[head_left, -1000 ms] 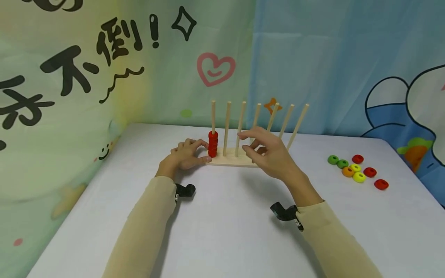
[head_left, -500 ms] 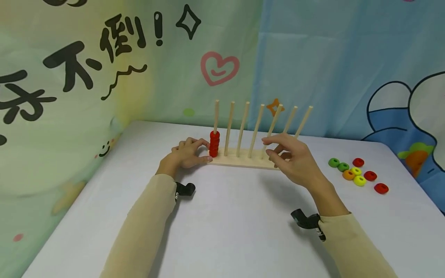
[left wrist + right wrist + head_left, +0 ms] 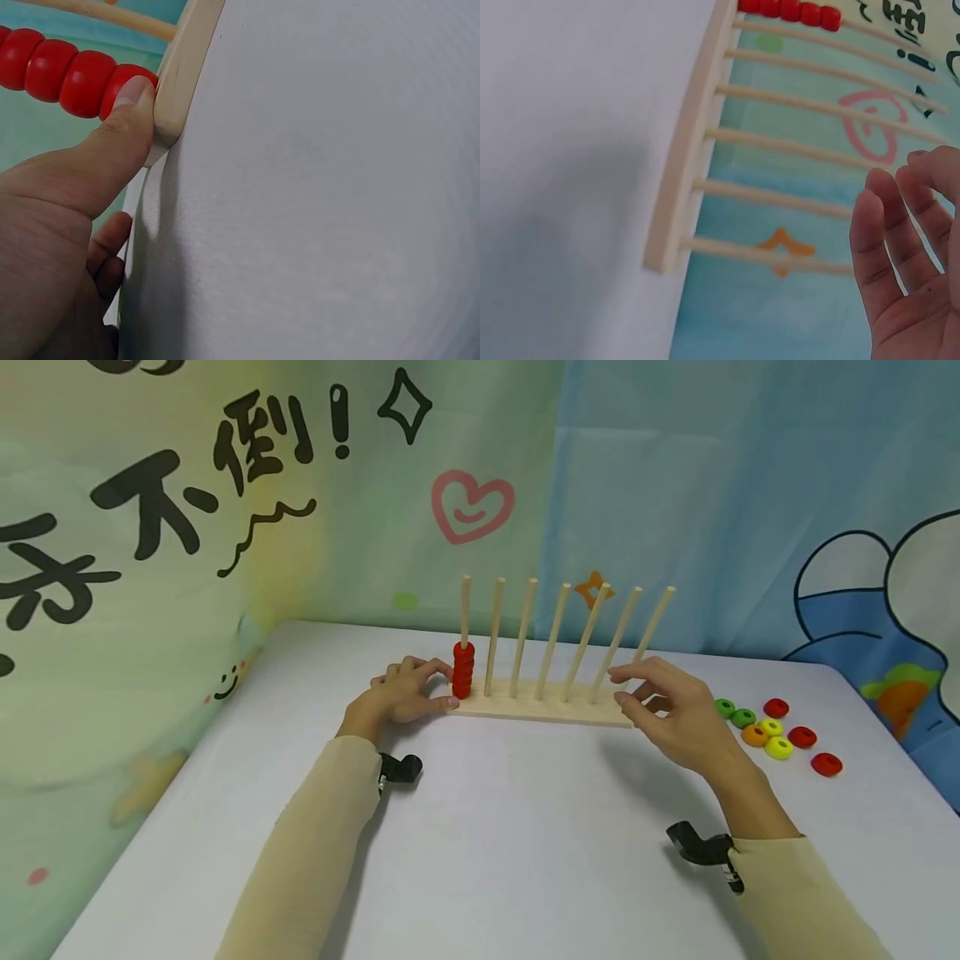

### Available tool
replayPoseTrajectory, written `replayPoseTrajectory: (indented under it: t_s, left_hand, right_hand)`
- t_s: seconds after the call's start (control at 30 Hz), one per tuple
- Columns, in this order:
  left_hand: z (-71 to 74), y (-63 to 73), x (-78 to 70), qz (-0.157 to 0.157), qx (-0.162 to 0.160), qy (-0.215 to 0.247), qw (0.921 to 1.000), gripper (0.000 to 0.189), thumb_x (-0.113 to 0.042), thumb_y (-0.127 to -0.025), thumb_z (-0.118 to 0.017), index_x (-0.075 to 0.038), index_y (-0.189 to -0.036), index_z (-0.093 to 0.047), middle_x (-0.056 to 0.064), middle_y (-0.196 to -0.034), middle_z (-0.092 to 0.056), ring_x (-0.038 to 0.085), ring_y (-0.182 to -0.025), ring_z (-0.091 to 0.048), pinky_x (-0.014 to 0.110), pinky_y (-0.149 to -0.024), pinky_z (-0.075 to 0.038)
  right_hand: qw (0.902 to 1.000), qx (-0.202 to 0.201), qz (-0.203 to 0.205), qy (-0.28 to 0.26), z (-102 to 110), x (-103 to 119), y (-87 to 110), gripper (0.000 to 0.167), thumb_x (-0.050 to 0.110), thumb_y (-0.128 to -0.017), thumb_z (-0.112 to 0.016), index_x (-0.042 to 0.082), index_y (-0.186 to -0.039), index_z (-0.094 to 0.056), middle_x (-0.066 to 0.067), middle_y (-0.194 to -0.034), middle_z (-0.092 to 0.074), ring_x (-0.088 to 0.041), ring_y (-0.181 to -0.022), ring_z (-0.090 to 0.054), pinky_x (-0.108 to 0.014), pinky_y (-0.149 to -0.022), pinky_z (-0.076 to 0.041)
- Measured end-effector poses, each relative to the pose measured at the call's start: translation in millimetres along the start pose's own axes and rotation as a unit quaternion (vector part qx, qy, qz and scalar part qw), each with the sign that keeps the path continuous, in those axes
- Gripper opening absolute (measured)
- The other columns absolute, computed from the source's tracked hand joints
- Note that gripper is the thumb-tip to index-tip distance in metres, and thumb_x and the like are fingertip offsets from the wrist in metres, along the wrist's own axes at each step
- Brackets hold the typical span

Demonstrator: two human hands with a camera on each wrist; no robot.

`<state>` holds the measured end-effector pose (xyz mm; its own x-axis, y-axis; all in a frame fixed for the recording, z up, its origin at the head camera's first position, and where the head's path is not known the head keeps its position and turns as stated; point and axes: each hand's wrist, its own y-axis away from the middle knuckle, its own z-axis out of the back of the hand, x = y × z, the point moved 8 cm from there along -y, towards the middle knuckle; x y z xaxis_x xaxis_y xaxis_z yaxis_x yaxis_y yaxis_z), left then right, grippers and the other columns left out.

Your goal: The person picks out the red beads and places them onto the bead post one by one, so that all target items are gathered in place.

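The right hand (image 3: 671, 710) hovers above the white surface (image 3: 540, 827), thumb and fingers bowed towards each other with a gap between the tips, holding nothing. The 8 loose, rounded, holed beads lie to its right on the surface: 3 red (image 3: 827, 765), 2 yellow (image 3: 778, 747), 1 orange (image 3: 754, 735) and 2 green (image 3: 743, 718), 1 of the green showing just beside the knuckles. This hand is much nearer to them than the left hand (image 3: 401, 695), yet its fingertips point the opposite way, left, at the right end of the pale wooden rack (image 3: 540, 703). Whether they touch the last of its 7 rods, I cannot tell. The rack's long axis runs left to right between the hands. The left hand's thumb and index finger pinch its left end, thumb tip against the lowest bead of the glossy red stack (image 3: 462, 671) on the leftmost rod. Farthest back hangs a printed cloth backdrop (image 3: 660, 485).
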<state>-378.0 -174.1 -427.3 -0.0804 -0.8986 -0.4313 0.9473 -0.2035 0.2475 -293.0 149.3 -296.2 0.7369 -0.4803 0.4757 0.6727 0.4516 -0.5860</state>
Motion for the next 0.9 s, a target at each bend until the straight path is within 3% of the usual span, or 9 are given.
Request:
replayPoseTrajectory:
  t_s: [0.13, 0.4, 0.63, 0.77, 0.9]
  left_hand:
    - [-2.1, -0.4, -2.2, 0.005, 0.003, -0.003, 1.0, 0.058, -0.068, -0.085, -0.06, -0.041, -0.134, -0.044, 0.008, -0.155, -0.027, 0.038, -0.136, -0.025, 0.062, -0.102, -0.026]
    - [-2.7, 1.0, -2.1, 0.003, -0.005, 0.004, 1.0, 0.057, -0.066, -0.085, -0.061, -0.04, -0.133, -0.044, 0.008, -0.154, -0.028, 0.038, -0.136, -0.025, 0.062, -0.103, -0.026]
    - [-4.2, 6.3, 4.5, 0.008, -0.011, 0.014, 0.9998, 0.052, -0.064, -0.087, -0.061, -0.041, -0.131, -0.045, 0.007, -0.153, -0.028, 0.039, -0.136, -0.025, 0.063, -0.103, -0.024]
    - [-2.4, 5.1, 0.8, -0.004, -0.012, 0.015, 0.9998, 0.052, -0.065, -0.087, -0.06, -0.041, -0.131, -0.045, 0.007, -0.153, -0.029, 0.038, -0.135, -0.026, 0.062, -0.102, -0.025]
    - [-2.0, 2.6, -2.5, -0.006, -0.004, 0.009, 0.9999, 0.053, -0.066, -0.086, -0.06, -0.041, -0.131, -0.045, 0.007, -0.153, -0.028, 0.038, -0.135, -0.025, 0.06, -0.101, -0.027]
  right_hand:
    - [0.9997, 0.004, -0.016, 0.016, 8.2, -5.5, 10.9, 0.036, -0.014, -0.081, -0.071, 0.003, -0.113, -0.066, -0.008, -0.106, -0.067, -0.015, -0.073, -0.062, -0.014, -0.064, -0.051]
    - [0.9984, 0.003, -0.036, 0.043, 21.8, -45.1, 32.3, 0.042, -0.007, -0.083, -0.074, 0.014, -0.119, -0.067, 0.001, -0.11, -0.067, -0.004, -0.079, -0.061, -0.011, -0.068, -0.049]
    - [0.9962, 0.005, -0.05, 0.072, 36.4, -63.9, 41.9, 0.04, -0.006, -0.084, -0.073, 0.013, -0.118, -0.068, 0.002, -0.111, -0.067, -0.001, -0.078, -0.06, -0.009, -0.07, -0.047]
    - [0.9928, 0.004, -0.081, 0.088, 46.9, -73.9, 53.9, 0.037, -0.004, -0.085, -0.072, 0.013, -0.117, -0.068, 0.004, -0.11, -0.066, 0.002, -0.079, -0.058, -0.007, -0.071, -0.045]
    - [0.992, -0.001, -0.074, 0.102, 58.2, -76.3, 65.9, 0.039, -0.009, -0.081, -0.074, 0.01, -0.115, -0.069, 0.004, -0.104, -0.066, 0.005, -0.079, -0.058, -0.007, -0.069, -0.045]
